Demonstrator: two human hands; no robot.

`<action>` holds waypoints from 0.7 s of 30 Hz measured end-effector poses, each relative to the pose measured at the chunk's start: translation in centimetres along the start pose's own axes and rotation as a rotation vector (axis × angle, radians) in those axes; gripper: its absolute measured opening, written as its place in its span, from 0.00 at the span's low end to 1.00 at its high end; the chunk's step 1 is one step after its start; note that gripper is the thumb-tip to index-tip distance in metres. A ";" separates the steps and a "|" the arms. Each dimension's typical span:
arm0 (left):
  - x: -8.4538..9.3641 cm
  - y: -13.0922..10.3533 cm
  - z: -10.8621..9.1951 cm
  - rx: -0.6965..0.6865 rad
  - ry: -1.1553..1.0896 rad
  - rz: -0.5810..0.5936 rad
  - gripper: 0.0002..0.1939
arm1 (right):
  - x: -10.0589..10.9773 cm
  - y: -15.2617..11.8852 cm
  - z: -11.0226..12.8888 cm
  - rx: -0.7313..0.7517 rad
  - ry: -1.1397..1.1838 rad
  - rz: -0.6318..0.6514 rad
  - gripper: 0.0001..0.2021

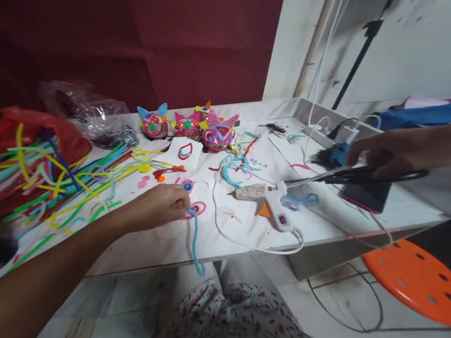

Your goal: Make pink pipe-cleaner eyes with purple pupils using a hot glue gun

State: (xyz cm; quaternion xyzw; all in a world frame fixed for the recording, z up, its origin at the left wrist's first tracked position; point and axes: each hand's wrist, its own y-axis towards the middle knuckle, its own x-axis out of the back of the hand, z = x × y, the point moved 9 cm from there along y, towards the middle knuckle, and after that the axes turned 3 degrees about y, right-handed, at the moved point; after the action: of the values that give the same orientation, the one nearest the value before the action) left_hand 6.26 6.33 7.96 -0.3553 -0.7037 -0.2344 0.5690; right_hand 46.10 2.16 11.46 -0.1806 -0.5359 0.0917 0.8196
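- Patterned clothing (235,329) covers the lap, nearest; an orange stool (422,286) stands low on the right, on the pale floor (115,337).
- The white table (148,254) has its front edge just beyond the knees; a blue pipe cleaner (196,243) dangles over it.
- The left hand (170,203) has its fingers pinched closed on that strand's upper end, beside a blue-centred coil (187,186).
- A white glue gun (277,206) stands between the hands, nozzle leftward, its looping cord (238,243) lying across the space in front.
- The right hand (387,150) curls over the handles of scissors (330,175); blur leaves me unable to tell how tightly its fingers close. A dark flat object (368,197) lies beneath.
- Pipe cleaners (81,184) crowd the left side, spilling from a red bag (16,123) near a clear plastic bag (100,118).
- Decorated balls (188,129) cluster at the back.
- Behind are a maroon cloth (194,35), a pale wall (437,41) and a black stand (362,54).
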 end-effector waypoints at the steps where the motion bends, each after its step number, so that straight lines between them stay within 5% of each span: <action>1: 0.0 0.1 0.0 -0.009 0.000 -0.007 0.06 | 0.5 0.0 0.0 -0.005 -0.012 0.007 0.15; 9: -0.7 0.7 0.6 -0.052 0.028 -0.016 0.06 | 3.9 1.4 0.3 -0.189 -0.135 0.028 0.17; 15: -1.1 0.6 1.5 -0.055 0.011 -0.015 0.05 | 5.3 0.2 -1.9 -0.297 -0.131 0.040 0.17; 17: -1.0 0.6 1.4 -0.060 0.002 -0.017 0.05 | 6.3 -1.1 -2.2 -0.268 -0.011 -0.137 0.09; 18: -0.9 0.6 1.3 -0.063 0.001 -0.015 0.05 | 7.4 -2.3 -2.0 -0.192 0.089 -0.332 0.02; 21: -0.8 0.7 1.1 -0.059 0.009 -0.008 0.06 | 7.6 -8.5 -2.8 0.027 0.347 -0.749 0.08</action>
State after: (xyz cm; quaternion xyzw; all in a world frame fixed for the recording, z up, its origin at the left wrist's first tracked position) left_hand 6.16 7.42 6.87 -0.3681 -0.6952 -0.2590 0.5605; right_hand 51.36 -3.56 20.25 0.0248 -0.4173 -0.2375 0.8768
